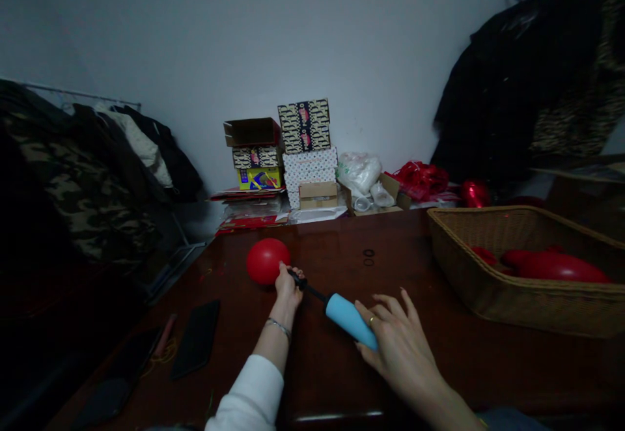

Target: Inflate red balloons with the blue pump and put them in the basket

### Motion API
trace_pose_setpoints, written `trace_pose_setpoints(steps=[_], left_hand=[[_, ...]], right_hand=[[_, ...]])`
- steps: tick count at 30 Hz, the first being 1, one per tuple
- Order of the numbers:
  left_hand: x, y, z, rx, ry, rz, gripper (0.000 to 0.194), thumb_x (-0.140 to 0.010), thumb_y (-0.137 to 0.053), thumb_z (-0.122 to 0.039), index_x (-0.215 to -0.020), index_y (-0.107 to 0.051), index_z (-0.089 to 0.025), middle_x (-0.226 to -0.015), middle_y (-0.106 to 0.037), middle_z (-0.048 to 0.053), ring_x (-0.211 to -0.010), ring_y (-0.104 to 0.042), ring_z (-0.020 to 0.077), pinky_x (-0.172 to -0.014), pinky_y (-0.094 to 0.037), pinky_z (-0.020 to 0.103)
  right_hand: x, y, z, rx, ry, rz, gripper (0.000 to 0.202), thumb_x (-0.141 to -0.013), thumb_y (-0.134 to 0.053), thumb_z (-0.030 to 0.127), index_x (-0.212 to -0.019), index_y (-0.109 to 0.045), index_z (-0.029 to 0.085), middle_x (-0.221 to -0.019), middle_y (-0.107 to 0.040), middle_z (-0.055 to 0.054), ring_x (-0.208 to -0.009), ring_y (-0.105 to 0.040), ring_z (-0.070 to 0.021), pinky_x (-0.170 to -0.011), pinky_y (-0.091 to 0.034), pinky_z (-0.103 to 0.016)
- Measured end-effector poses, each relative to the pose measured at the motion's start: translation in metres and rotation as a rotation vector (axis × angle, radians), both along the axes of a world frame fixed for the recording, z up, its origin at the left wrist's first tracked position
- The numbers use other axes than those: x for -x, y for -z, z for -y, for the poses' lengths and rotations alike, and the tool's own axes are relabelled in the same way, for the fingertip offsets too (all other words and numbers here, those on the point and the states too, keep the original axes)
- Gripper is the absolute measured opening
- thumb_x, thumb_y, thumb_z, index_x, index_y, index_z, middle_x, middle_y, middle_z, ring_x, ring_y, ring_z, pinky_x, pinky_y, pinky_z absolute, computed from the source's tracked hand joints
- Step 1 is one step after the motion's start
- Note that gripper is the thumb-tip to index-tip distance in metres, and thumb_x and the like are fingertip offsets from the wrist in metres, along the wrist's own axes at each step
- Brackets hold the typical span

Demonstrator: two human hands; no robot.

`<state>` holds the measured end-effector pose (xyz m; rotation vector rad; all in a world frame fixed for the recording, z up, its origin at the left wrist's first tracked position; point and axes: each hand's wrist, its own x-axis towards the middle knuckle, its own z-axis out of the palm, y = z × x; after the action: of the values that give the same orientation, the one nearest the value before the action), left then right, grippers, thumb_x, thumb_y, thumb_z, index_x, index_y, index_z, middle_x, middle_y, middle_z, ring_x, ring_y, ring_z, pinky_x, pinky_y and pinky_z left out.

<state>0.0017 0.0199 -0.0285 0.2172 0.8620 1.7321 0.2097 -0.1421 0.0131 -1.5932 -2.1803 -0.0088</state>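
Observation:
A balloon pump with a light blue barrel (350, 320) and a black rod slants over the table in front of me. My left hand (289, 285) is closed around the black end of the pump. A round, inflated red balloon (266, 262) sits right at its fingers; the balloon's neck is hidden. At the pump's near end, my right hand (398, 333) has the blue barrel between thumb and index finger, its other fingers stretched out. Part of the black rod shows between the barrel and my left hand.
A wicker basket (527, 307) with red balloons (561, 266) stands on the dark wooden table (332, 379) at right. Dark flat objects (196, 338) lie at left. Stacked boxes (305, 125) and a bag of clear plastic (359, 172) are at the back. Clothes hang on both sides.

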Motion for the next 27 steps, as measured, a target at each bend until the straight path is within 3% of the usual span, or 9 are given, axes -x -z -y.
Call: trace_pose_setpoints(steps=[10, 23, 27], left_hand=[[-0.051, 0.013, 0.027, 0.03, 0.106, -0.014, 0.035, -0.085, -0.051, -0.048, -0.069, -0.042, -0.019, -0.049, -0.042, -0.004, -0.038, -0.042, 0.0084, -0.039, -0.035, 0.019], [-0.041, 0.015, 0.021, 0.047, 0.078, -0.024, 0.032, -0.09, -0.047, -0.04, -0.067, -0.041, -0.018, -0.048, -0.04, -0.005, -0.037, -0.04, 0.0071, -0.037, -0.032, 0.017], [-0.028, 0.011, 0.012, 0.047, 0.04, 0.011, 0.03, -0.09, -0.047, -0.037, -0.068, -0.04, -0.018, -0.05, -0.04, -0.005, -0.037, -0.039, 0.0061, -0.036, -0.03, 0.015]], right_hand=[[0.016, 0.019, -0.007, -0.08, 0.079, 0.056, 0.049, -0.075, -0.061, 0.031, -0.123, -0.056, 0.021, -0.099, -0.067, -0.006, -0.113, -0.048, -0.0271, -0.109, -0.006, -0.052], [0.022, 0.016, -0.006, -0.036, 0.058, 0.061, 0.053, -0.075, -0.061, 0.033, -0.126, -0.054, 0.018, -0.1, -0.066, -0.007, -0.114, -0.048, -0.0272, -0.11, -0.002, -0.05], [0.017, 0.012, -0.004, -0.019, 0.033, 0.046, 0.054, -0.075, -0.062, 0.035, -0.126, -0.053, 0.019, -0.1, -0.066, -0.006, -0.115, -0.046, -0.0272, -0.11, -0.002, -0.049]])
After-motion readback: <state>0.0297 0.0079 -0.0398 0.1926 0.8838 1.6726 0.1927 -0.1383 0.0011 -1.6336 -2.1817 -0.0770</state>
